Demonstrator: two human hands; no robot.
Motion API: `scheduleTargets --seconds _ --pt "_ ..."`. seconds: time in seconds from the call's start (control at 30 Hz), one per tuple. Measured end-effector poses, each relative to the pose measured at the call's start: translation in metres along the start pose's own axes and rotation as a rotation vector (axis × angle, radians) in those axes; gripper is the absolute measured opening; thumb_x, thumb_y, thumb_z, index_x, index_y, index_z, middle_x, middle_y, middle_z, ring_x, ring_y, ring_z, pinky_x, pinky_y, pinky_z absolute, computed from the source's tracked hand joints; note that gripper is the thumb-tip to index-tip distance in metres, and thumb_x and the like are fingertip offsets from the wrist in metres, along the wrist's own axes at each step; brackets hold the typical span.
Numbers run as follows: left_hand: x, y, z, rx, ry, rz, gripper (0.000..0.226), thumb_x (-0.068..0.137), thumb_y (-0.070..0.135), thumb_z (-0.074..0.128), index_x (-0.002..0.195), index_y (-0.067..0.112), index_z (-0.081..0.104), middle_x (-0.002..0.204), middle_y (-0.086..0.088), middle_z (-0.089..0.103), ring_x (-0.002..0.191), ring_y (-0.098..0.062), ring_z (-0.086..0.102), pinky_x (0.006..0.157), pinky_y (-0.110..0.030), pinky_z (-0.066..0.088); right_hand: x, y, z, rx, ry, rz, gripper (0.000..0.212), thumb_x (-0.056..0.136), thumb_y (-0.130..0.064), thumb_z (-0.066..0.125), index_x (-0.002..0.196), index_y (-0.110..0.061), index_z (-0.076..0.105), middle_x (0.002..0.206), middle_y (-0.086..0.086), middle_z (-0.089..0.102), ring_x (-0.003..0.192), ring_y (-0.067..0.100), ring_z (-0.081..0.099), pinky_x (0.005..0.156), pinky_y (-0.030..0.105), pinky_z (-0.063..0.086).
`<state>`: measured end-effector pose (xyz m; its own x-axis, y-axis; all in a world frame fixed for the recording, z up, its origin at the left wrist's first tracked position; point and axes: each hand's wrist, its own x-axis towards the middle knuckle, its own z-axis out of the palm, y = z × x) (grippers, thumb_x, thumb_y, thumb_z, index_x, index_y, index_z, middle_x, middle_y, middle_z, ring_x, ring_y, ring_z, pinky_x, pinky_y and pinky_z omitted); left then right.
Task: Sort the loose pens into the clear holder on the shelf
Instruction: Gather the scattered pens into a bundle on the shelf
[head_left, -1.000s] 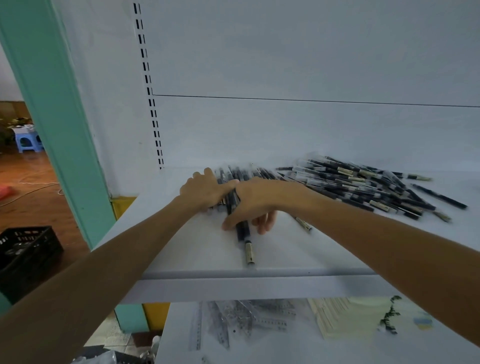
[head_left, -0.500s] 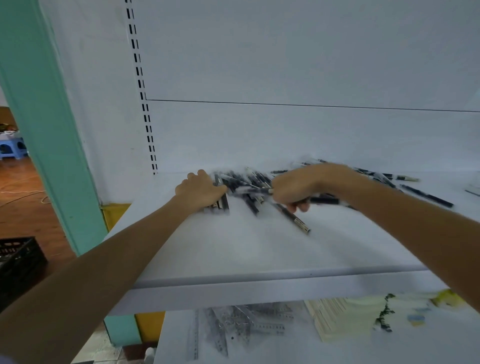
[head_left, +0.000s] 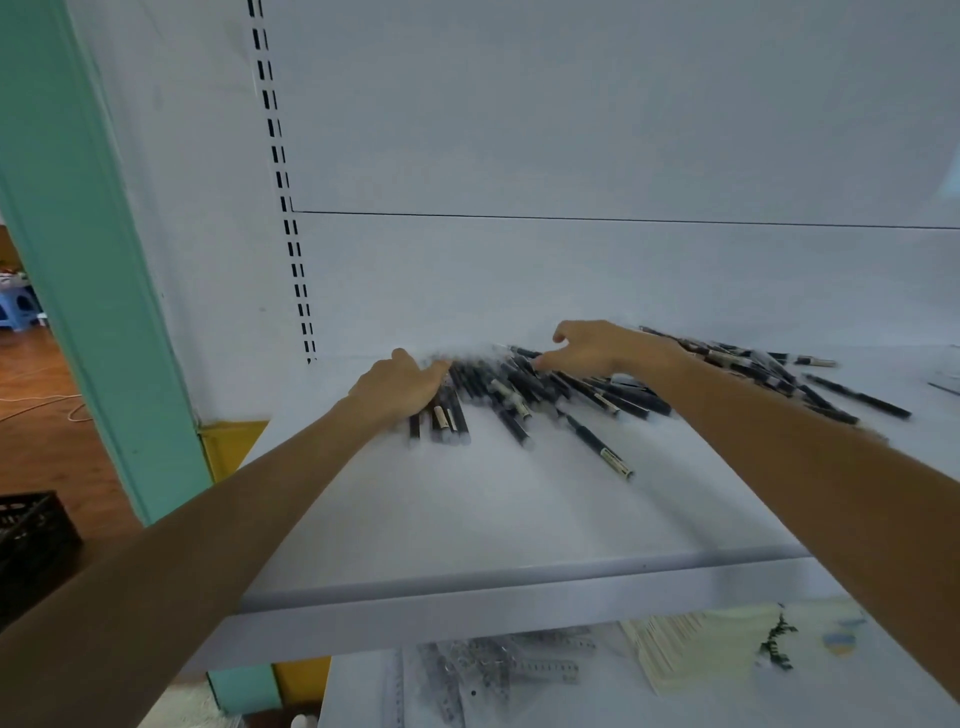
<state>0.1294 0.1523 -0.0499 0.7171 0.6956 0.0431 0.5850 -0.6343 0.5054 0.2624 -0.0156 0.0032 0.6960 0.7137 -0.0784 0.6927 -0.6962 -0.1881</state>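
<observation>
I judge we're gathering: left hand (head_left: 400, 384) flat on the pens (head_left: 519, 384), right hand (head_left: 597, 348) spread above them, gripping nothing; next, rake more together on the shelf (head_left: 467, 519).

Soft, cool, even light fills the white shelf (head_left: 467, 519), leaving only faint, diffuse shadows beneath the forearms (head_left: 805, 467) and the pens (head_left: 597, 395). Motion blur smears the pens around the left hand (head_left: 400, 384) and the packets (head_left: 493, 670) on the lower shelf (head_left: 675, 706). Wide-angle distortion bows the teal post (head_left: 78, 260) and the slotted upright (head_left: 283, 208) toward the frame's left edge.
</observation>
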Motion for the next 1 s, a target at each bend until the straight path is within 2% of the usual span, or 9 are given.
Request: scheduleTargets --seconds 0.1,0.17,0.3,0.47,0.53,0.63,0.73,0.87,1.0 --pt "0.001 0.003 0.001 -0.042 -0.009 0.007 0.082 0.091 0.062 0.03 0.144 0.001 0.016 0.131 -0.017 0.048 0.117 -0.031 0.048 0.083 -0.032 0.036 0.005 0.022 0.014 -0.121 0.082 0.105 0.056 0.096 -0.052 0.032 0.122 -0.005 0.049 0.138 0.019 0.047 0.125 0.034 0.043 0.103 0.04 0.031" --pt "0.0 0.008 0.001 -0.051 -0.017 0.019 0.092 0.085 0.07 0.031 0.144 0.001 0.015 0.126 -0.016 0.051 0.117 -0.032 0.049 0.086 -0.034 0.039 0.011 0.029 0.02 -0.213 0.067 0.176 0.069 0.095 -0.058 0.022 0.137 -0.007 0.041 0.146 0.018 0.037 0.136 0.037 0.031 0.112 0.048 0.017" --pt "0.0 0.018 0.007 -0.028 -0.022 0.02 0.1 0.075 0.08 0.034 0.14 0.004 0.023 0.13 -0.014 0.051 0.117 -0.031 0.05 0.086 -0.036 0.04 0.021 0.029 0.034 -0.385 0.078 0.186 0.073 0.096 -0.059 0.017 0.133 -0.003 0.046 0.139 0.022 0.044 0.134 0.039 0.03 0.11 0.05 0.022" --pt "0.005 0.025 0.008 0.032 -0.015 -0.014 0.108 0.071 0.083 0.038 0.142 0.004 0.02 0.137 -0.014 0.045 0.124 -0.032 0.045 0.088 -0.036 0.04 0.014 0.028 0.039 -0.107 0.28 0.077 0.049 0.1 -0.04 0.031 0.077 -0.003 0.054 0.091 0.019 0.061 0.105 0.033 0.055 0.093 0.039 0.04" --pt "0.009 0.026 0.006 -0.007 -0.035 -0.03 0.112 0.069 0.083 0.042 0.143 0.003 0.017 0.141 -0.017 0.04 0.128 -0.034 0.039 0.098 -0.039 0.038 0.006 0.039 0.022 0.166 0.291 0.039 0.037 0.097 -0.033 0.044 0.091 -0.001 0.061 0.096 0.014 0.065 0.091 0.027 0.059 0.079 0.033 0.045" --pt "0.011 0.027 0.009 0.001 -0.04 -0.024 0.116 0.065 0.085 0.044 0.143 0.003 0.017 0.141 -0.019 0.039 0.129 -0.035 0.038 0.102 -0.042 0.038 0.001 0.062 0.001 0.07 0.216 0.103 0.039 0.091 -0.03 0.054 0.124 -0.009 0.053 0.126 0.012 0.056 0.115 0.029 0.051 0.097 0.035 0.042" --pt "0.01 0.029 0.014 0.012 -0.034 -0.011 0.115 0.065 0.084 0.046 0.142 0.004 0.02 0.141 -0.017 0.039 0.129 -0.034 0.038 0.1 -0.041 0.038 0.001 0.075 0.009 -0.207 0.069 0.205 0.051 0.09 -0.045 0.05 0.131 -0.014 0.045 0.137 0.017 0.045 0.124 0.036 0.042 0.105 0.045 0.037" --pt "0.004 0.032 0.021 0.088 -0.014 0.042 0.111 0.064 0.082 0.051 0.14 0.006 0.025 0.138 -0.017 0.041 0.127 -0.037 0.038 0.1 -0.045 0.038 0.004 0.069 0.031 -0.255 0.155 0.172 0.052 0.098 -0.044 0.036 0.138 -0.012 0.036 0.142 0.026 0.029 0.131 0.043 0.032 0.105 0.049 0.034" --pt "-0.005 0.033 0.024 0.147 0.012 0.05 0.107 0.071 0.077 0.05 0.144 0.008 0.017 0.144 -0.016 0.033 0.133 -0.038 0.028 0.102 -0.045 0.032 0.007 0.051 0.036 -0.142 0.278 0.165 0.045 0.102 -0.033 0.03 0.132 -0.002 0.045 0.135 0.027 0.038 0.126 0.038 0.041 0.098 0.046 0.04"
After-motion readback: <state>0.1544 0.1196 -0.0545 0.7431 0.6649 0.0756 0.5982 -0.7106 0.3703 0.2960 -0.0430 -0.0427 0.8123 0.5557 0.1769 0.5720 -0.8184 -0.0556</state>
